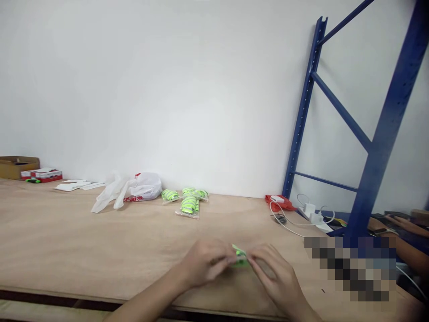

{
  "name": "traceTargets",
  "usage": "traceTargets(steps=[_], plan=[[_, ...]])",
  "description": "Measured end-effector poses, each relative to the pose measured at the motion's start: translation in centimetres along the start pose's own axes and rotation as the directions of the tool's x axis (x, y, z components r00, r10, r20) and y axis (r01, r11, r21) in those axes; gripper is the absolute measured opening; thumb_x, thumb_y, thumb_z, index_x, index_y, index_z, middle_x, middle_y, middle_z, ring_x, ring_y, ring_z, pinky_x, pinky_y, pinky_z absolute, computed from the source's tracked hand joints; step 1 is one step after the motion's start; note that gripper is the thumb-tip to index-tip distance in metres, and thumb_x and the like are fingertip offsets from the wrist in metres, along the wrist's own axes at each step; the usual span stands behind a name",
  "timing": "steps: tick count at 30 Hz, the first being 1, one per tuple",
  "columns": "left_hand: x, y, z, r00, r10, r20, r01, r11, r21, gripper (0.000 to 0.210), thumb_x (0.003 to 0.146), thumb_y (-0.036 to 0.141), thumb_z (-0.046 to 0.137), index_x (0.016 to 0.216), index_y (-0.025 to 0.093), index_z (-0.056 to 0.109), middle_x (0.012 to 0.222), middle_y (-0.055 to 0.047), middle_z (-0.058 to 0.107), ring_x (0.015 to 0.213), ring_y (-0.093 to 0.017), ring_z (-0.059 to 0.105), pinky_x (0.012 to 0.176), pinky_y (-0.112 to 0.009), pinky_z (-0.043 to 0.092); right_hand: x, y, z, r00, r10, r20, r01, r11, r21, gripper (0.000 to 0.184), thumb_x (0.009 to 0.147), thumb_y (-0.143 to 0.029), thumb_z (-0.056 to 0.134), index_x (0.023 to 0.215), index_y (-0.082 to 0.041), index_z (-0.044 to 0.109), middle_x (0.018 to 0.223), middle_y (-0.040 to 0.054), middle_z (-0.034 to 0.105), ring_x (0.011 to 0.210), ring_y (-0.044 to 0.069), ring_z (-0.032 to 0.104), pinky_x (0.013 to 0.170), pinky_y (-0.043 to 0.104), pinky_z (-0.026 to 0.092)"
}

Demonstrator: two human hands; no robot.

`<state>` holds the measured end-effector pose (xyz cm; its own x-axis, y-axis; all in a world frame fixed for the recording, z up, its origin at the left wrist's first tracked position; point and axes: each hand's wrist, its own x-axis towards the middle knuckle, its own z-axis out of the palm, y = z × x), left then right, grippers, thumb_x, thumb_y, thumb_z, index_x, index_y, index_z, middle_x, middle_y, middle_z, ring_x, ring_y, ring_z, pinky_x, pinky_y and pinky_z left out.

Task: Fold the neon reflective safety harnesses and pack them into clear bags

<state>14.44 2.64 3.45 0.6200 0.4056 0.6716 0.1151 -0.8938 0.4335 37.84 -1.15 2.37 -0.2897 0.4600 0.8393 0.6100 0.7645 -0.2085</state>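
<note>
**Both hands on one small green piece**

We have the green piece [239, 258] at the lower centre of the frame, held above the near part of the counter [100, 250]. Our left hand [203, 261] pinches it from the left, and our right hand [275, 272] grips its right edge between thumb and fingers. Blur and our own fingers hide much of it, so we cannot tell how it is folded or whether a wrapper covers it.

To handle it well, we would keep both pinches light and level, since it looks thin and soft and could crease or slip under a hard pull. One hand should steady while the other works along the edge. The counter's front edge runs close below our hands, so working slightly farther in would make a drop harmless.

The striped packets [188, 204] sit above centre, well apart from our hands, beside the white bag [146, 185]. The white cable [287, 229] at right of centre lies beyond our right hand; our sleeve-free wrist should clear it.
</note>
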Motion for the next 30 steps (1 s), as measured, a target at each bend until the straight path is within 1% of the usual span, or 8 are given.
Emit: traceTargets(steps=[2,6,9,13,17,22,27,30], plan=[[1.7,-1.0,-1.1,0.978,-0.160,-0.132,0.146,0.983,-0.113,0.033,0.097,0.038,0.053,0.091,0.017,0.078,0.089,-0.010,0.078,0.082,-0.021,0.072,0.078,-0.029,0.055,1.6,1.3,0.5,0.974,0.220,-0.051,-0.212,0.968,0.136,0.016,0.088,-0.034,0.067,0.099,-0.022,0.069,0.090,0.0057,0.075,0.082,0.020,0.071,0.073,0.028,0.058],[4.7,-3.6,-2.0,0.868,-0.438,-0.232,0.316,0.850,-0.422,0.045,0.082,0.056,0.067,0.079,0.013,0.077,0.073,-0.008,0.073,0.068,-0.020,0.066,0.060,-0.027,0.052,3.2,3.6,1.8,0.858,0.511,0.045,-0.469,0.745,0.475,0.040,0.081,-0.056,0.071,0.089,-0.017,0.069,0.087,0.0093,0.075,0.081,0.024,0.071,0.073,0.033,0.060],[5.5,-5.0,-1.3,0.803,-0.567,-0.183,0.373,0.718,-0.588,0.052,0.072,0.065,0.074,0.074,0.012,0.073,0.067,-0.005,0.067,0.062,-0.016,0.062,0.053,-0.023,0.049,3.4,4.1,2.2,0.806,0.590,0.046,-0.501,0.639,0.583,0.042,0.078,-0.058,0.073,0.081,-0.017,0.069,0.076,0.0063,0.072,0.071,0.020,0.067,0.069,0.031,0.059],[4.9,-5.9,0.3,0.779,-0.621,-0.085,0.390,0.586,-0.710,0.053,0.068,0.064,0.078,0.073,0.012,0.067,0.070,-0.002,0.064,0.058,-0.011,0.059,0.052,-0.020,0.049,2.7,3.9,2.1,0.771,0.637,-0.013,-0.504,0.621,0.601,0.042,0.077,-0.059,0.073,0.077,-0.017,0.070,0.069,0.0050,0.067,0.064,0.018,0.062,0.062,0.030,0.057],[4.4,-6.3,0.9,0.741,-0.669,-0.059,0.371,0.481,-0.795,0.055,0.062,0.060,0.084,0.083,0.016,0.060,0.074,-0.002,0.068,0.060,-0.013,0.064,0.054,-0.022,0.052,1.9,3.9,1.8,0.741,0.669,-0.062,-0.503,0.614,0.608,0.043,0.074,-0.060,0.075,0.077,-0.017,0.073,0.072,0.0070,0.068,0.065,0.019,0.062,0.061,0.030,0.057],[4.7,-5.7,0.4,0.739,-0.661,-0.129,0.373,0.561,-0.739,0.055,0.064,0.061,0.082,0.085,0.016,0.058,0.069,-0.002,0.069,0.053,-0.013,0.064,0.052,-0.023,0.053,1.7,3.6,1.6,0.719,0.689,-0.086,-0.502,0.601,0.622,0.043,0.070,-0.058,0.077,0.072,-0.016,0.073,0.064,0.0038,0.064,0.059,0.016,0.057,0.057,0.028,0.055],[4.8,-4.6,0.1,0.772,-0.597,-0.217,0.327,0.666,-0.671,0.052,0.067,0.062,0.080,0.080,0.015,0.061,0.068,-0.004,0.071,0.051,-0.013,0.063,0.052,-0.026,0.055,2.1,2.7,1.1,0.743,0.658,-0.120,-0.488,0.655,0.577,0.041,0.072,-0.057,0.075,0.064,-0.017,0.071,0.060,0.0036,0.063,0.059,0.017,0.059,0.058,0.028,0.054],[4.8,-4.6,0.1,0.793,-0.569,-0.219,0.297,0.674,-0.676,0.052,0.068,0.061,0.079,0.080,0.014,0.061,0.076,-0.008,0.075,0.058,-0.016,0.067,0.056,-0.029,0.057,2.3,2.1,0.7,0.757,0.637,-0.145,-0.483,0.695,0.532,0.042,0.075,-0.057,0.073,0.063,-0.017,0.069,0.060,0.0035,0.064,0.059,0.018,0.060,0.057,0.027,0.053]])
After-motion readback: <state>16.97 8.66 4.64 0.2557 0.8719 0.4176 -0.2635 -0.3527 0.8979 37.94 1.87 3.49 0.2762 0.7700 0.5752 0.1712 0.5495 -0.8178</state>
